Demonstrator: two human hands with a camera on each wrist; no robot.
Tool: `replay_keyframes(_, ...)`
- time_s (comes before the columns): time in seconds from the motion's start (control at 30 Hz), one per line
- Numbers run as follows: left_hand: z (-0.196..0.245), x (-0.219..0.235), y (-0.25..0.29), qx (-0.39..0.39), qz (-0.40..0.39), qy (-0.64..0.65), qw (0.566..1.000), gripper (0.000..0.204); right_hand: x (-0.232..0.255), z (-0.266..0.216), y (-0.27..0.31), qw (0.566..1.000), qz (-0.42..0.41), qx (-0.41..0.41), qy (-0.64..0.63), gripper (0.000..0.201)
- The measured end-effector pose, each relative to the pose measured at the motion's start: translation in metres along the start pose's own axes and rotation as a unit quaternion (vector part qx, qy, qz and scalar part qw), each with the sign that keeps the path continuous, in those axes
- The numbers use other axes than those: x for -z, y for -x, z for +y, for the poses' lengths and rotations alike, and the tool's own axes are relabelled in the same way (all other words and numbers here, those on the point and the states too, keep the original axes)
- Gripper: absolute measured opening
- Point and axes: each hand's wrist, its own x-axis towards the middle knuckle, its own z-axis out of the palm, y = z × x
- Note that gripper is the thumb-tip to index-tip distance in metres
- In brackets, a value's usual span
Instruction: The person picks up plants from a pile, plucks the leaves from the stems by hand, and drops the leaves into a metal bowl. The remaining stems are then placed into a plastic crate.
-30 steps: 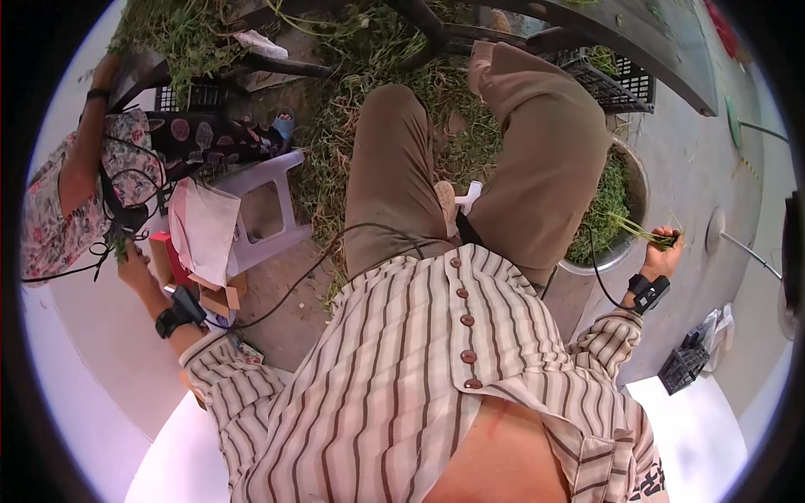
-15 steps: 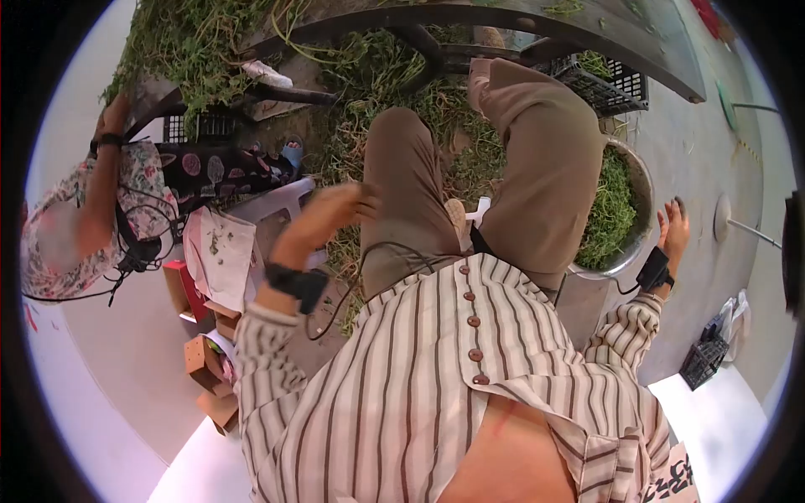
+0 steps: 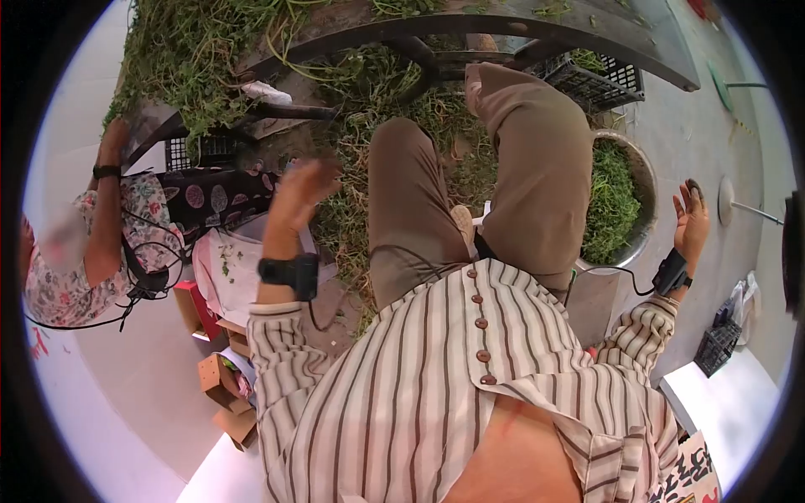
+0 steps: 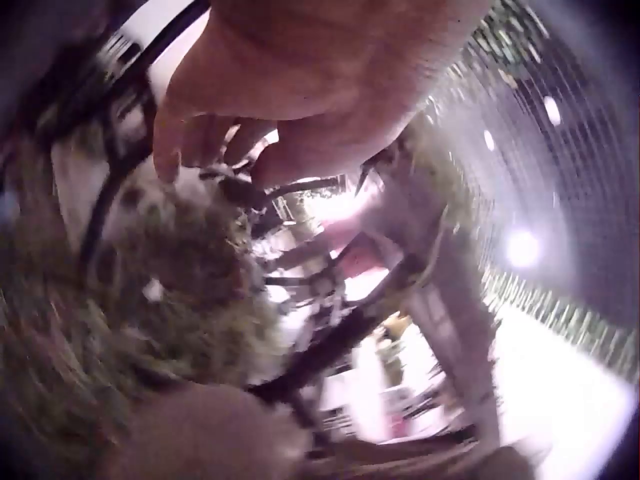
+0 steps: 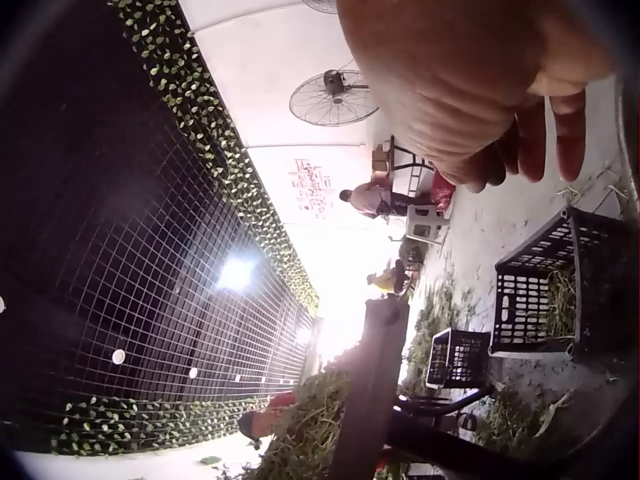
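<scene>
My left hand (image 3: 303, 194) is raised left of my knees, blurred, below the heap of green stems (image 3: 193, 59) on the table; nothing shows in it. In the left wrist view its fingers hang bent over blurred greens (image 4: 160, 290). Out to the right, my right hand (image 3: 693, 220) is held up with its fingers loosely extended and holds nothing, beside the metal basin (image 3: 646, 210) of cut greens (image 3: 612, 201). The right wrist view shows that hand (image 5: 480, 90) with relaxed fingers and no stems.
A dark table edge (image 3: 470, 25) crosses the top. Black crates (image 3: 597, 84) stand beneath it. At the left, another person (image 3: 105, 226) sits near a cloth-covered stool (image 3: 225, 268) and cardboard boxes (image 3: 220, 381). Stems litter the floor (image 3: 340, 218). A cable runs from each wrist.
My left hand has come from the far left to beside my knees, letting go of a small green bit. My right hand has released its stems and moved outward, up a little.
</scene>
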Motion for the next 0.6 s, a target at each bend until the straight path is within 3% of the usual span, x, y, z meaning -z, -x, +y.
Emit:
replay_keyframes(0.03,-0.011,-0.017,-0.002,0.097,-0.121,0.086,0.984,0.022,-0.012,-0.007,0.004,1.000,-0.015,0.013,-0.003,0.027)
replay_keyframes(0.1,-0.041,-0.040,-0.019,0.116,-0.100,0.015,0.988,0.022,-0.041,-0.024,0.014,0.998,-0.057,0.016,0.006,0.028)
replay_keyframes(0.17,-0.075,-0.019,-0.036,0.133,-0.079,-0.053,0.986,0.022,-0.062,-0.043,0.024,0.995,-0.100,0.022,0.019,0.030)
replay_keyframes(0.2,-0.086,0.013,-0.051,0.060,0.046,-0.137,0.988,0.022,-0.070,-0.053,0.027,0.993,-0.110,0.038,0.032,0.030)
replay_keyframes(0.23,-0.085,0.042,-0.072,-0.023,0.170,-0.216,0.961,0.023,-0.081,-0.063,0.029,0.991,-0.118,0.058,0.038,0.030)
replay_keyframes(0.27,-0.086,0.069,-0.078,-0.040,0.168,-0.228,0.958,0.022,-0.093,-0.075,0.035,0.990,-0.113,0.077,0.024,0.030)
replay_keyframes(0.3,-0.082,0.085,-0.075,-0.062,0.166,-0.239,0.955,0.021,-0.105,-0.089,0.044,0.988,-0.121,0.091,0.019,0.028)
replay_keyframes(0.37,-0.062,0.077,-0.054,-0.072,0.132,-0.135,0.979,0.021,-0.141,-0.113,0.061,0.981,-0.160,0.112,0.005,0.026)
replay_keyframes(0.4,-0.047,0.066,-0.043,-0.036,0.129,-0.174,0.976,0.021,-0.162,-0.126,0.073,0.975,-0.191,0.117,0.003,0.026)
replay_keyframes(0.47,-0.020,0.042,-0.026,-0.071,0.111,-0.184,0.974,0.024,-0.216,-0.148,0.102,0.948,-0.279,0.156,0.003,0.023)
replay_keyframes(0.6,0.027,-0.012,-0.004,-0.129,0.084,-0.194,0.969,0.031,-0.308,-0.173,0.137,0.840,-0.509,0.180,-0.050,0.020)
